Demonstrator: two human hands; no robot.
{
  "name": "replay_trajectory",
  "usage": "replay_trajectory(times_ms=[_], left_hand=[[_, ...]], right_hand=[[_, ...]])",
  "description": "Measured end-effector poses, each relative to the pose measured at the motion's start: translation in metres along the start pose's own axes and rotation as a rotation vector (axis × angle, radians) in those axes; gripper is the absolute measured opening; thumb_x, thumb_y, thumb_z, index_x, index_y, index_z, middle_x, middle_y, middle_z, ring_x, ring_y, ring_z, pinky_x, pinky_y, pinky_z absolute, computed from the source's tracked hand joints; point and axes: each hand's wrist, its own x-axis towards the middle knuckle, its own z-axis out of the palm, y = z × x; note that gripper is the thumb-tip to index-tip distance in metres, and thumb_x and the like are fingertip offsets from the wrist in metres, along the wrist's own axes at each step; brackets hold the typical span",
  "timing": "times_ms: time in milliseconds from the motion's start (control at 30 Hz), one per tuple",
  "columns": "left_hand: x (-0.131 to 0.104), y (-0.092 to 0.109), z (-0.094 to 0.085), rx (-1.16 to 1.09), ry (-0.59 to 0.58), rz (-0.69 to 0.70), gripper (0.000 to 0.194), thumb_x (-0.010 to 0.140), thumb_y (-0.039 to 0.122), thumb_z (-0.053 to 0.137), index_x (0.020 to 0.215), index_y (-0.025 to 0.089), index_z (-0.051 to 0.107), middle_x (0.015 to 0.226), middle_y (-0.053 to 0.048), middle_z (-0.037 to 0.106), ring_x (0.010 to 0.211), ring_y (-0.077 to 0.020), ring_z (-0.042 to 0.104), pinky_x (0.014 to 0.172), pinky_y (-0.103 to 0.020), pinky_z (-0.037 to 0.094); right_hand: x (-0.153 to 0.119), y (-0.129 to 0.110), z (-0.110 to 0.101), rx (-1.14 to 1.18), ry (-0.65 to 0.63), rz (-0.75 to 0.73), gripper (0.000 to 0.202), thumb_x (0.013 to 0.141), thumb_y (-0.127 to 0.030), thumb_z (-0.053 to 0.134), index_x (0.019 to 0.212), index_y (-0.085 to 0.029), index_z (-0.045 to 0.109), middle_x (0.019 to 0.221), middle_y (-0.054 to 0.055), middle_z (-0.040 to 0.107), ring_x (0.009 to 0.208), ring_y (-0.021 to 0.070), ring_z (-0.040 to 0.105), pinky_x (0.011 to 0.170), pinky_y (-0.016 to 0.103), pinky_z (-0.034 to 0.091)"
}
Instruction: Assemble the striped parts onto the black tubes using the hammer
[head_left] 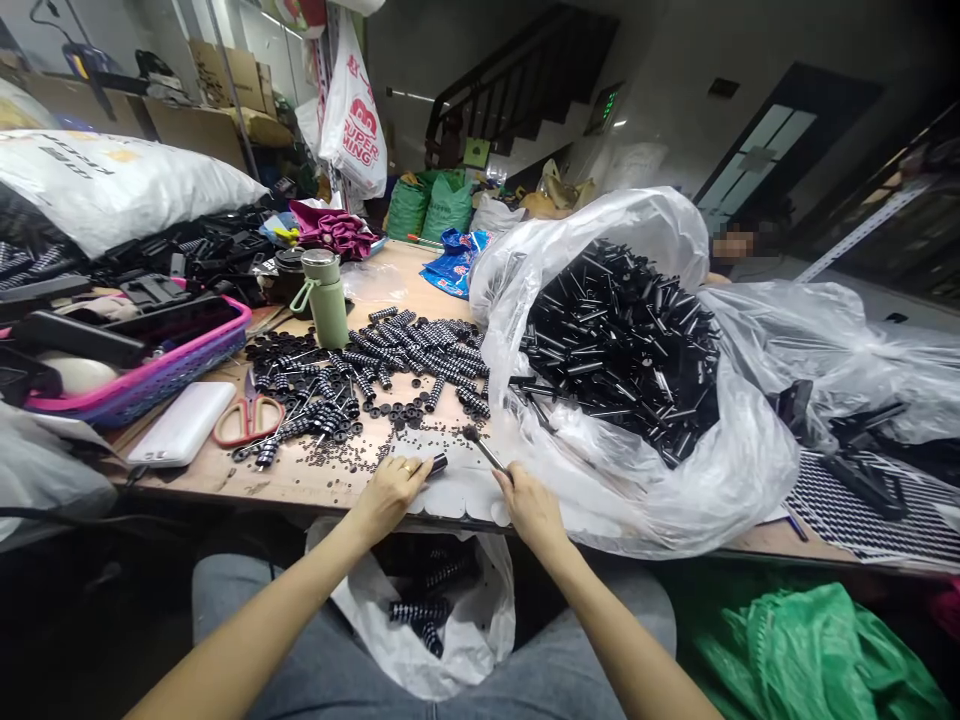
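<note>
At the table's front edge, my left hand (391, 495) is closed round a short black tube (439, 464), whose end sticks out to the right. My right hand (531, 508) grips a thin metal rod (487, 452) with a dark, rounded tip that points up and left. The tube and the rod are apart. Just beyond my left hand, tiny dark rings (337, 452) are scattered over the tabletop. Farther back lie many black-and-white patterned cylinders (420, 342) and black discs (409, 412). A large clear plastic bag (517, 262) on the right spills over with black tubes (615, 345).
Left of the pile are scissors (247, 422), a white power bank (182, 425), a pink-rimmed basket (187, 350) and a green bottle (325, 302). Below the edge, a white bag (487, 600) between my knees holds patterned cylinders. Another person (739, 245) is at the far right.
</note>
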Motion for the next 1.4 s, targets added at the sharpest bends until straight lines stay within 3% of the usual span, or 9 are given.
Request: replay_trajectory(times_ms=[167,300,500,733,900,1067,1133,1233,1400], left_hand=[[0.000,-0.001,-0.004,0.051,0.007,-0.036,0.035,0.084,0.008,0.035,0.115,0.016,0.047,0.097,-0.009,0.060,0.088,-0.0196,0.053,0.074,-0.035,0.036],[0.001,0.005,-0.004,0.095,-0.046,-0.066,0.037,0.083,0.007,0.033,0.117,0.016,0.047,0.102,-0.009,0.061,0.092,-0.0196,0.053,0.081,-0.039,0.035],[0.004,0.042,0.017,0.064,-0.036,-0.157,0.057,0.083,0.038,0.037,0.127,0.002,0.034,0.131,-0.021,0.037,0.125,-0.0281,0.027,0.101,-0.044,0.021],[0.013,0.038,0.018,-0.041,-0.060,-0.166,0.046,0.079,0.015,0.034,0.123,0.004,0.038,0.117,-0.018,0.050,0.112,-0.0245,0.042,0.093,-0.040,0.034],[0.007,0.053,0.001,-0.112,-0.086,-0.227,0.039,0.079,0.003,0.030,0.112,0.011,0.049,0.087,-0.011,0.058,0.081,-0.0205,0.053,0.070,-0.034,0.045],[-0.001,0.073,-0.024,-0.272,-0.040,-0.059,0.031,0.083,0.012,0.033,0.105,0.015,0.055,0.077,-0.008,0.058,0.071,-0.0204,0.053,0.061,-0.031,0.045],[0.028,0.065,-0.034,-0.309,0.091,-0.126,0.032,0.085,0.021,0.036,0.114,0.015,0.050,0.084,-0.009,0.058,0.078,-0.0208,0.053,0.067,-0.032,0.046],[0.106,0.048,-0.031,-0.267,0.207,-0.198,0.047,0.083,0.031,0.042,0.127,0.014,0.036,0.115,-0.016,0.048,0.105,-0.0266,0.045,0.085,-0.039,0.040],[0.235,0.030,0.030,-0.470,-0.037,-0.332,0.040,0.074,0.028,0.058,0.111,0.015,0.053,0.123,-0.016,0.044,0.111,-0.0297,0.042,0.090,-0.041,0.035]], right_hand=[[-0.016,-0.024,-0.019,0.217,0.051,-0.047,0.039,0.092,-0.041,0.014,0.081,-0.020,0.045,0.064,0.001,0.057,0.058,0.0154,0.054,0.052,0.023,0.030],[-0.021,-0.031,-0.015,0.128,-0.084,-0.019,0.034,0.091,-0.038,0.021,0.078,-0.019,0.046,0.059,0.002,0.057,0.054,0.0171,0.054,0.049,0.024,0.027],[-0.030,-0.060,-0.039,0.357,0.086,-0.106,0.040,0.092,-0.039,0.013,0.081,-0.020,0.046,0.062,0.002,0.057,0.054,0.0147,0.053,0.050,0.023,0.032],[-0.022,-0.082,-0.015,0.127,-0.178,-0.266,0.039,0.091,-0.038,0.018,0.097,-0.016,0.051,0.071,0.008,0.064,0.061,0.0205,0.060,0.052,0.026,0.032],[-0.002,-0.061,-0.012,0.149,-0.075,-0.115,0.041,0.091,-0.039,0.018,0.085,-0.019,0.052,0.066,0.005,0.061,0.061,0.0193,0.059,0.055,0.026,0.036],[0.026,-0.026,0.003,0.112,0.399,-0.097,0.045,0.080,-0.041,0.047,0.118,-0.017,0.042,0.127,0.017,0.040,0.113,0.0302,0.039,0.089,0.045,0.032],[0.041,-0.006,0.008,0.081,0.428,-0.050,0.063,0.074,-0.039,0.057,0.128,-0.018,0.033,0.135,0.016,0.028,0.119,0.0332,0.031,0.092,0.049,0.028],[0.062,0.025,0.015,0.109,0.237,-0.069,0.051,0.079,-0.019,0.046,0.129,-0.020,0.034,0.118,0.013,0.050,0.104,0.0254,0.048,0.085,0.040,0.037],[0.078,0.069,0.018,0.326,0.129,-0.056,0.037,0.082,-0.010,0.028,0.106,-0.017,0.056,0.097,0.008,0.061,0.090,0.0183,0.055,0.078,0.029,0.041]])
